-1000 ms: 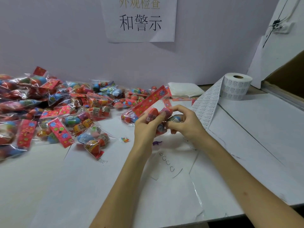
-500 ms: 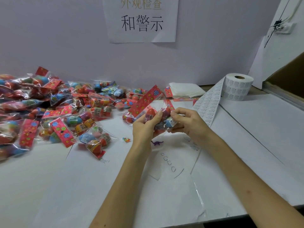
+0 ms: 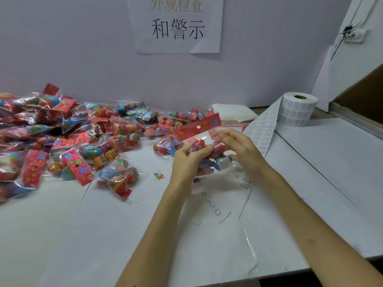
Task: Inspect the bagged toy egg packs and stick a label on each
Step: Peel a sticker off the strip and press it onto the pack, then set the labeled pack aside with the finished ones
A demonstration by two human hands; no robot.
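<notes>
- Fingers [image 3: 204, 149], left hand [image 3: 186, 162]: curled round the held toy egg pack [image 3: 202, 145], which was raised just above the table [image 3: 103, 235], between both hands.
- Right hand [image 3: 243, 151]: fingers loosely bent at the pack's right edge. They were blurred, so I cannot tell whether they gripped it.
- Red header card [image 3: 196, 126]: on top of the held pack, tilted.
- Label strip [image 3: 263, 129]: trailed from the label roll [image 3: 298, 109], just beside the right hand.
- Pile of egg packs [image 3: 72, 137]: heaped to the left.
- Progress: inspection step, judged. No label was seen on the held pack, and most of the pile probably remained to be done.
- Change: a second earlier, the right fingers were bunched tight on the pack. The pile and roll were unmoved.
</notes>
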